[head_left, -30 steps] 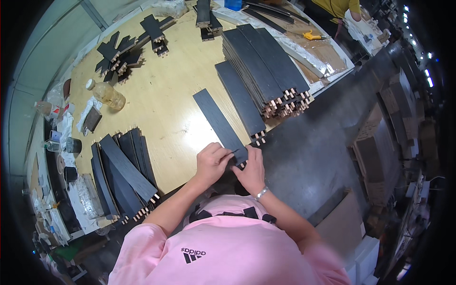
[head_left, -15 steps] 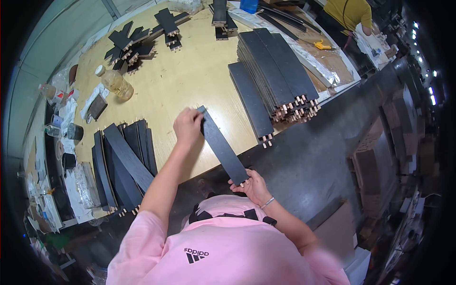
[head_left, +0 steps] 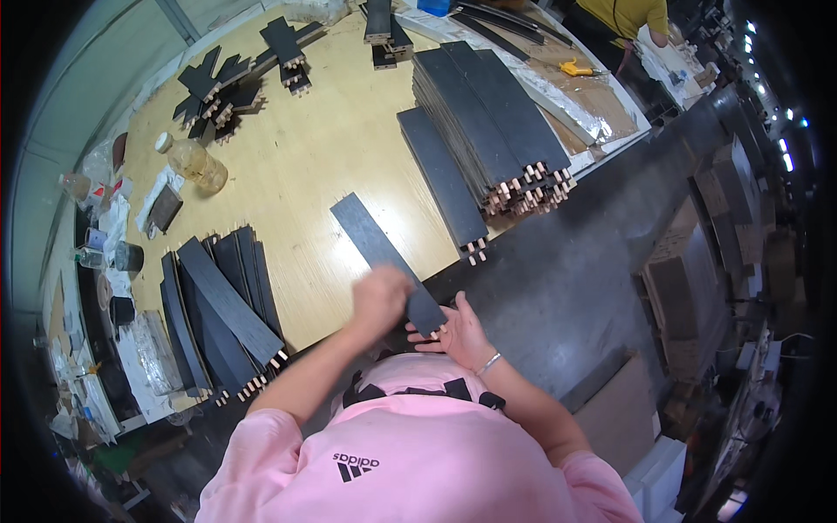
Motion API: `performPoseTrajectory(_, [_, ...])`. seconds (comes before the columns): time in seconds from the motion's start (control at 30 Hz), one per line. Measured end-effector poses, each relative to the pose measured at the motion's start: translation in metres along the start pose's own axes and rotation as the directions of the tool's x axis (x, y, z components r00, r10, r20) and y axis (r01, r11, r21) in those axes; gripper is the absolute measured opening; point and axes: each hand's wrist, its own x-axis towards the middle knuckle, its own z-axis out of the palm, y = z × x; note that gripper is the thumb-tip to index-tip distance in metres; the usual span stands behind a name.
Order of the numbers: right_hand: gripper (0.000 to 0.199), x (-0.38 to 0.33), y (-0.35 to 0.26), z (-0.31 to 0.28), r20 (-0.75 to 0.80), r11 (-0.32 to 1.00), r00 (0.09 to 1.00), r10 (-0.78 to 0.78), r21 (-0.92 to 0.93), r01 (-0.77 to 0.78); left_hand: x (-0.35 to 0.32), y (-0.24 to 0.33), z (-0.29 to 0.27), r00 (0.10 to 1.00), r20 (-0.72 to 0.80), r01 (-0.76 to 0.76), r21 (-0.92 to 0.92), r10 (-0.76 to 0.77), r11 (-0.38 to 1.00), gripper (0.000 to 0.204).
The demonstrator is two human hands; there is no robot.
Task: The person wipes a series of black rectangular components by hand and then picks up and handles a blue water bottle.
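Your left hand (head_left: 381,301) is at the side of the dark board (head_left: 370,235), fingers curled; blur hides them, so can't tell if they pinch anything; your right hand (head_left: 466,336) is palm up, fingers spread, at the board's pegged near end; the board lies slantwise, far part over the table (head_left: 301,166), near end past its edge; board stack (head_left: 488,113) to the right; fanned boards (head_left: 228,296) to the left; bottle (head_left: 196,166) farther back on the left.
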Motion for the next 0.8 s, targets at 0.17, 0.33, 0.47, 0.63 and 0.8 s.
performPoseTrajectory(0.17, [0.102, -0.002, -0.003, 0.004, -0.059, 0.999, 0.998, -0.017, -0.032, 0.015, 0.069, -0.070, -0.017, 0.943, -0.282, 0.233, 0.173, -0.179, 0.957, 0.003])
performPoseTrajectory(0.33, [0.105, 0.002, -0.006, -0.007, 0.020, 0.995, 0.997, -0.069, 0.074, 0.067, 0.012, -0.004, -0.003, 0.999, -0.041, -0.015, 0.116, 0.020, 0.993, 0.006])
performPoseTrajectory(0.47, [0.107, 0.010, -0.003, -0.029, 0.165, 0.971, 0.983, -0.075, 0.238, 0.034, -0.031, 0.044, -0.003, 0.963, 0.129, -0.214, -0.158, 0.235, 0.964, 0.006])
performPoseTrajectory(0.63, [0.110, 0.007, -0.014, -0.015, 0.064, 0.991, 0.996, -0.061, 0.120, 0.053, 0.021, 0.000, -0.010, 0.997, -0.076, -0.001, 0.086, 0.008, 0.996, 0.005])
performPoseTrajectory(0.8, [0.108, 0.016, -0.017, -0.023, 0.112, 0.985, 0.989, -0.094, 0.156, 0.075, -0.040, 0.037, -0.001, 0.904, 0.244, -0.299, -0.225, 0.351, 0.927, 0.008])
